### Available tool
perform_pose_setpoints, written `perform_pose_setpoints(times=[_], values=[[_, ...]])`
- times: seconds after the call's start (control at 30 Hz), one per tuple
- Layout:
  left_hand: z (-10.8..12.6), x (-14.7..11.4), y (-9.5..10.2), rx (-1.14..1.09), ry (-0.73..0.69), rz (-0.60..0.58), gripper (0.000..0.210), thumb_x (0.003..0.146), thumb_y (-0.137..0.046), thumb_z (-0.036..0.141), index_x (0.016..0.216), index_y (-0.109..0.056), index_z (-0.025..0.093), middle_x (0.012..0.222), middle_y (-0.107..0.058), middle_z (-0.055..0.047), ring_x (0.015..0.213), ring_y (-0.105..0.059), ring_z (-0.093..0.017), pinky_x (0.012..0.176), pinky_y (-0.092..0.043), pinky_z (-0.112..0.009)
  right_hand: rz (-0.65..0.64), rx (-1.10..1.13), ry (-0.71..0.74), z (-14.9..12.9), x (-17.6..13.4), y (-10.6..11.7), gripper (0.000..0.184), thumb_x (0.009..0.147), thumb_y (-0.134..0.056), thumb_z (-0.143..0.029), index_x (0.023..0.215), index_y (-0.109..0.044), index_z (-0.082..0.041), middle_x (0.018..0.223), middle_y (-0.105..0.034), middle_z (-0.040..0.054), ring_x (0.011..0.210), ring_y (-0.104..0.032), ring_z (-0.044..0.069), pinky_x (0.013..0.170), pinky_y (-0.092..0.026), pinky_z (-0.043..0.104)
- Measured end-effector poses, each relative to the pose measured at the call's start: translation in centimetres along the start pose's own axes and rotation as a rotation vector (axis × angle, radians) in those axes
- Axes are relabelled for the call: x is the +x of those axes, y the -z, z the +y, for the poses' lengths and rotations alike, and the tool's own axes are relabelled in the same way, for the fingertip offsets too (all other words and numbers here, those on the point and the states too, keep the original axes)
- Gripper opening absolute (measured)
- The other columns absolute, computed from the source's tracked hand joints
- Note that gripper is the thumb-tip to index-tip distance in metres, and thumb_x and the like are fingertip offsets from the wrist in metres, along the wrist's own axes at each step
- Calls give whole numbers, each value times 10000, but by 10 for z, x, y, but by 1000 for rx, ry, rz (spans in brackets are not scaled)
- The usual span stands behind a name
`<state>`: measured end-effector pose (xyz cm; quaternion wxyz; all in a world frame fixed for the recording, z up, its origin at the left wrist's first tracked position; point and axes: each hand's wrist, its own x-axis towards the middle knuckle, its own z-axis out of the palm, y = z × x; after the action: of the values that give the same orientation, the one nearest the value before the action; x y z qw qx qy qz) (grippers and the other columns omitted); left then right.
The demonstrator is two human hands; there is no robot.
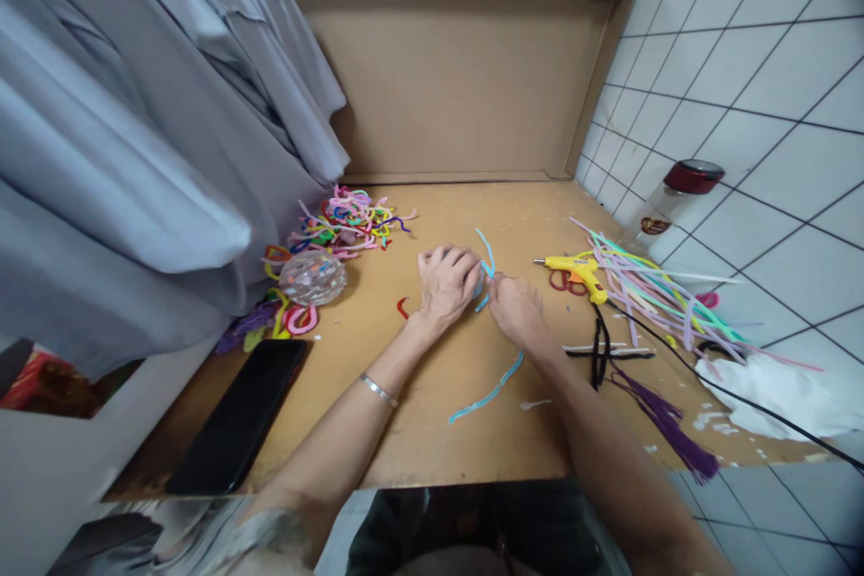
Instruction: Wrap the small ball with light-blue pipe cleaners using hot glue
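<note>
Over the middle of the table, my left hand (448, 281) and my right hand (517, 304) are closed close together around a light blue pipe cleaner (485, 245). One end of it sticks up above the fingers and a short piece shows below them. My fingertips partly hide how it is bent. Nearer to me, a second blue pipe cleaner (490, 397) lies loose in a slight curve, just left of my right forearm. Left of my left wrist lies a short bent red piece (402, 308).
A yellow glue gun (573, 270) with a black cord, a bundle of pipe cleaners (665, 292), a glass jar (665, 207), a purple tassel (665, 418) and white tissue (776, 391) lie right. Left are a pipe cleaner heap (355, 220), a clear bowl (313, 277) and a black phone (239, 414).
</note>
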<state>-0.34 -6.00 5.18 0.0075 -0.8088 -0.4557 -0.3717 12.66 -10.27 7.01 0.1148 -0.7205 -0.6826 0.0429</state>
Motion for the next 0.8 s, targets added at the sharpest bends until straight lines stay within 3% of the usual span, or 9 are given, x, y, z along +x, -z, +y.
perform_pose_setpoints(times=[0.17, 0.47, 0.6, 0.8], values=[[-2, 0, -2, 9, 0, 7, 258, 957, -451, 321, 976, -697, 246, 1084, -730, -60, 1054, -553, -264, 925, -313, -477, 95, 94, 49, 4, 1, -2, 353, 986, -373, -326, 1175, -627, -169, 904, -750, 138, 806, -700, 249, 657, -408, 290], [-2, 1, -8, -34, 57, 39, 213, 938, -496, 322, 924, -701, 265, 1042, -749, -37, 1059, -551, -269, 948, -294, -498, 234, 286, 147, 12, 7, -16, 342, 959, -364, -342, 899, -666, -193, 686, -667, 42, 612, -560, 174, 580, -299, 259], [-9, 4, -6, -64, 142, 78, 240, 945, -479, 335, 914, -705, 262, 1006, -754, -46, 1016, -563, -265, 902, -319, -488, 238, 453, 143, 12, 7, -17, 316, 930, -403, -366, 817, -650, -203, 601, -592, 1, 545, -478, 150, 558, -286, 253], [-12, -2, 3, -121, 160, 83, 297, 975, -429, 384, 1000, -692, 250, 1031, -741, -49, 1029, -564, -248, 902, -354, -443, 262, 584, 128, 14, 9, -20, 292, 888, -442, -384, 714, -595, -206, 560, -515, -23, 529, -410, 134, 550, -265, 246]])
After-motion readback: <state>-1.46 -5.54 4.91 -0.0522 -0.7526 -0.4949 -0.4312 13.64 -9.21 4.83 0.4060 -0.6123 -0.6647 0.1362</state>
